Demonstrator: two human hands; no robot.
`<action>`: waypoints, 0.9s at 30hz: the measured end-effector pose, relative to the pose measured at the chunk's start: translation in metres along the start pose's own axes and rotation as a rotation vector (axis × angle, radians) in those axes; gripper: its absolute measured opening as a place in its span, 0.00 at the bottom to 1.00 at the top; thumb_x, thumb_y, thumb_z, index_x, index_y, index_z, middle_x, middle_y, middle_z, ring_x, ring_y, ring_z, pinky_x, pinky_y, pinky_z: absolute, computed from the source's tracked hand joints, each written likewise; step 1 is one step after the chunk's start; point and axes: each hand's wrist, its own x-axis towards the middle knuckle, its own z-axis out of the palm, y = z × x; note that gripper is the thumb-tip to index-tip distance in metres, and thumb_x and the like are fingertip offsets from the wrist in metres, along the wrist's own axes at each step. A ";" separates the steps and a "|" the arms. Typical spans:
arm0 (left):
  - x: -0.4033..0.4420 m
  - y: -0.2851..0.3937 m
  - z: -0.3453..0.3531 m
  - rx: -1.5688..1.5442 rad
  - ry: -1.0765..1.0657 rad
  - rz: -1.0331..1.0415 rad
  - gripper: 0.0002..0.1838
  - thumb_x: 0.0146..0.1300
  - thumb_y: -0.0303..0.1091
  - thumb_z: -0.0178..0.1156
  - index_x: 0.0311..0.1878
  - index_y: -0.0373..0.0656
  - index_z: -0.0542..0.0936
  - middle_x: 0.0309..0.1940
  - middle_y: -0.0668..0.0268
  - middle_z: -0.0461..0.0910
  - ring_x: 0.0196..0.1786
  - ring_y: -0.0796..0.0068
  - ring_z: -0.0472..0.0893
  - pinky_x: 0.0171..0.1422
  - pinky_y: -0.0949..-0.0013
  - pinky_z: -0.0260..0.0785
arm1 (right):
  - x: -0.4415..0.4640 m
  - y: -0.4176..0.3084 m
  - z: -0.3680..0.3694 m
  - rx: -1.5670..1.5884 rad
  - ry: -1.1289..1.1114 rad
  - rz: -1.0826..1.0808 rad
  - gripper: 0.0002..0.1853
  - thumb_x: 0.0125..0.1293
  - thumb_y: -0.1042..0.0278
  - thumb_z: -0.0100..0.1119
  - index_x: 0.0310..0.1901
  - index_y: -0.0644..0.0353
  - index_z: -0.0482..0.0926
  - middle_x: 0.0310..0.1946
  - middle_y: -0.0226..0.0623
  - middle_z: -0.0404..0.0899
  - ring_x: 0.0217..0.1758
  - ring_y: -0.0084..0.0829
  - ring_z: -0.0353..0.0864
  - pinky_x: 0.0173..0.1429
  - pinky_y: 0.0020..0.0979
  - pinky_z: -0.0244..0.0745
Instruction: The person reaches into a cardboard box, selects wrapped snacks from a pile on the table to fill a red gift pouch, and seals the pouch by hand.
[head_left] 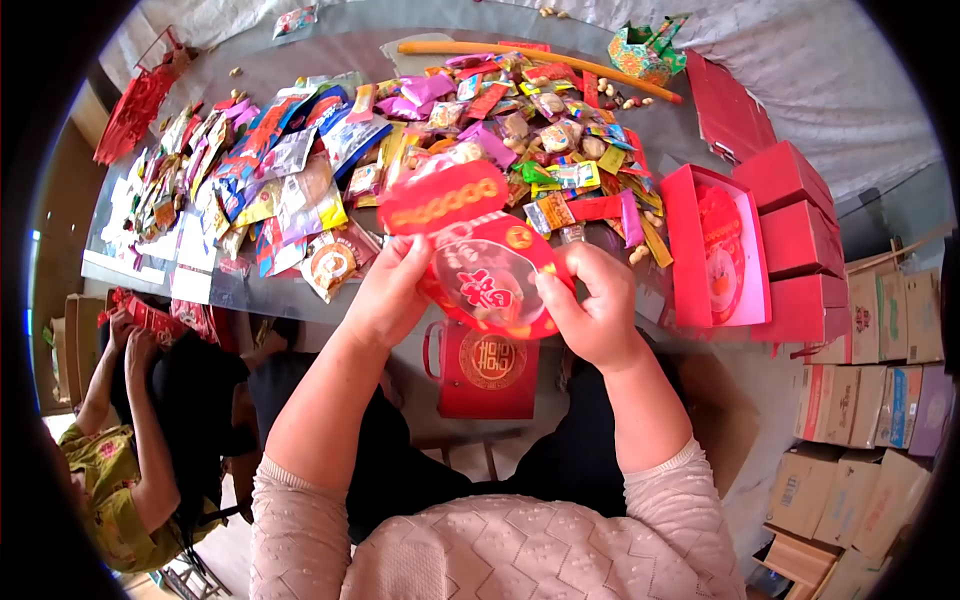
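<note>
A red pouch (490, 285) with a clear oval window and gold and red print is held up between my two hands, over the table's near edge. My left hand (400, 285) pinches its left side near the top. On the right side, my right hand (590, 300) grips the pouch between thumb and fingers. Its red top part (445, 203) stands up toward the pile, slightly blurred. Beyond it lies a large heap of wrapped candies and snacks (450, 115). Below the pouch, a red box with a gold emblem (490, 370) sits between my knees.
An open red box (680, 250) holding a red pouch stands at the right beside stacked red boxes (800, 235). An orange stick (540, 55) lies behind the heap, near a green patterned bag (645, 55). Another person (125, 450) sits at the left. Cartons (860, 400) stand at the right.
</note>
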 end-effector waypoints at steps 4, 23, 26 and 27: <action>-0.001 0.004 0.000 0.028 0.078 0.028 0.16 0.78 0.38 0.57 0.63 0.42 0.78 0.56 0.66 0.85 0.57 0.73 0.84 0.64 0.63 0.76 | -0.002 0.001 -0.012 -0.006 -0.257 0.201 0.08 0.63 0.70 0.62 0.32 0.66 0.81 0.29 0.38 0.83 0.31 0.29 0.82 0.39 0.31 0.75; -0.020 0.006 0.009 0.330 -0.318 -0.244 0.16 0.73 0.37 0.64 0.59 0.40 0.82 0.50 0.70 0.86 0.50 0.82 0.83 0.57 0.71 0.77 | 0.002 0.011 0.000 0.301 -0.370 -0.127 0.14 0.71 0.70 0.61 0.56 0.59 0.81 0.61 0.44 0.79 0.56 0.37 0.81 0.63 0.36 0.74; -0.013 -0.004 0.013 0.247 -0.410 -0.293 0.17 0.73 0.37 0.64 0.60 0.39 0.80 0.50 0.70 0.86 0.51 0.81 0.83 0.61 0.70 0.76 | 0.002 0.007 -0.003 0.357 -0.392 -0.065 0.05 0.69 0.73 0.64 0.44 0.59 0.80 0.60 0.44 0.80 0.59 0.42 0.82 0.63 0.39 0.74; -0.010 -0.010 0.012 0.214 -0.431 -0.304 0.17 0.73 0.37 0.64 0.60 0.39 0.80 0.49 0.70 0.86 0.51 0.81 0.83 0.62 0.69 0.76 | 0.001 0.008 -0.003 0.384 -0.395 -0.057 0.04 0.69 0.73 0.65 0.42 0.59 0.79 0.59 0.44 0.81 0.59 0.43 0.82 0.63 0.39 0.74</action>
